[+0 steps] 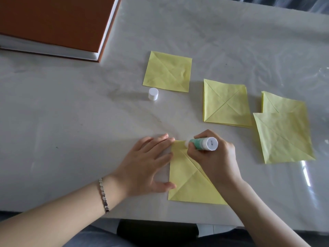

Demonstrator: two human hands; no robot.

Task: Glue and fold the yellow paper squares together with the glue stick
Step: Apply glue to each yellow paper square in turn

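- Near the front edge of the bench [71, 122], a yellow paper square [188, 182] lies flat, creased along both diagonals.
- The left hand [147, 164] is spread open and flat, holding nothing; its fingertips and thumb press on the left edge of this square.
- The right hand [215, 154] is closed around a glue stick [203, 143] with a green and white body, tilted so its tip touches the top corner of the square and its white base points up toward the camera.
- A bracelet [104, 195] sits on the left wrist.
- The white cap [153, 93] of the glue stick stands upright on the bench, apart from the hands, just below the lower left corner of a single yellow square [167, 71].
- To the right lies a small stack of yellow squares [226, 103].
- Further right, two more yellow squares [284, 136] overlap, the nearer one covering part of the farther one.
- At the far left corner rests a thick book [51, 20] with an orange-brown cover.
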